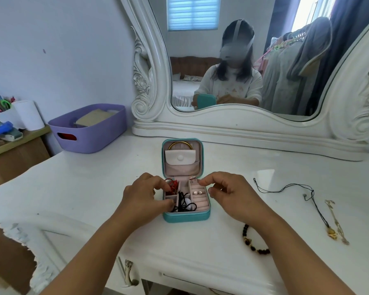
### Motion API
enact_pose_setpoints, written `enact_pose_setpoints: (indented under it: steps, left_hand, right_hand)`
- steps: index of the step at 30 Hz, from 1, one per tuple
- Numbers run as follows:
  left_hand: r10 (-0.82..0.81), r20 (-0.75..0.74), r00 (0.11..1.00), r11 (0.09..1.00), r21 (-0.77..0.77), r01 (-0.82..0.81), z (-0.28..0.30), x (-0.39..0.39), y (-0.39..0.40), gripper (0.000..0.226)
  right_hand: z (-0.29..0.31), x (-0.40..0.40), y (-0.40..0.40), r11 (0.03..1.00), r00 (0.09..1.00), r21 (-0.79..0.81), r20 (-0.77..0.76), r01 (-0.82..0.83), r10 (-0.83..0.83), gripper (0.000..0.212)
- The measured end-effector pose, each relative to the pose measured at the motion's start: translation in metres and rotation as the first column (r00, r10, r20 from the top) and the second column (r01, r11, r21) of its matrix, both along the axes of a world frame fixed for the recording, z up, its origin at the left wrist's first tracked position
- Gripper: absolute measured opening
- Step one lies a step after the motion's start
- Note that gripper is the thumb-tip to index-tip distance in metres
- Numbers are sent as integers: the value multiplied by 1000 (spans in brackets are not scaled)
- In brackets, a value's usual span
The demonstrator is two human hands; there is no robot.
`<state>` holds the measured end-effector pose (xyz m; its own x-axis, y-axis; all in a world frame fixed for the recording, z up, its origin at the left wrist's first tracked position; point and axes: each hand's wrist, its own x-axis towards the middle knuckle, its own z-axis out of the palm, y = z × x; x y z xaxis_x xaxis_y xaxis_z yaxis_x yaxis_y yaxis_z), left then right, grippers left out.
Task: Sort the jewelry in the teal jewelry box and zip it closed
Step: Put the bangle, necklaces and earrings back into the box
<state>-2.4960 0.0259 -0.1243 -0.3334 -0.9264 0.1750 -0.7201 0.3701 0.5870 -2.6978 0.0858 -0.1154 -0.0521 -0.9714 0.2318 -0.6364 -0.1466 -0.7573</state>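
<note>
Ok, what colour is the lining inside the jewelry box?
Pale pink lining, teal jewelry box outside; the head view shows it.

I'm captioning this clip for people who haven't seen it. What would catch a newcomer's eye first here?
The open teal jewelry box at the centre of the white dressing table, with the left hand and right hand at its sides. Behind it stands a big ornate white mirror. To the right of the box, a dark bead bracelet and a black cord necklace lie loose on the table.
</note>
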Motion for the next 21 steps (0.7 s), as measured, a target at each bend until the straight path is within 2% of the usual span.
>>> enact_pose_setpoints:
  steps: [5,10,13,16,18,21]
  left_hand:
    - [24,-133,991,984,-171,-47,8,-15,8,13]
    - [-147,-187,971,969,-223,104,13,-58,28,4]
    - [-297,-149,943,931,-266,251,12,-91,40,7]
    - [-400,-72,914,899,-225,375,10,-126,53,6]
    - [-442,-26,897,884,-184,430,6,-148,60,3]
    - [-488,24,873,864,-132,486,-1,-173,67,13]
  right_hand:
    - [6,-16,15,998,997,11,58,58,-59,23]
    - [4,-30,32,996,992,7,84,91,-92,14]
    - [5,-50,49,987,982,-2,96,161,-160,11]
    - [4,-78,65,958,955,-15,83,286,-283,8]
    - [2,-100,76,911,910,-20,61,411,-409,7]
    - [-4,-134,85,799,799,-13,7,601,-601,7]
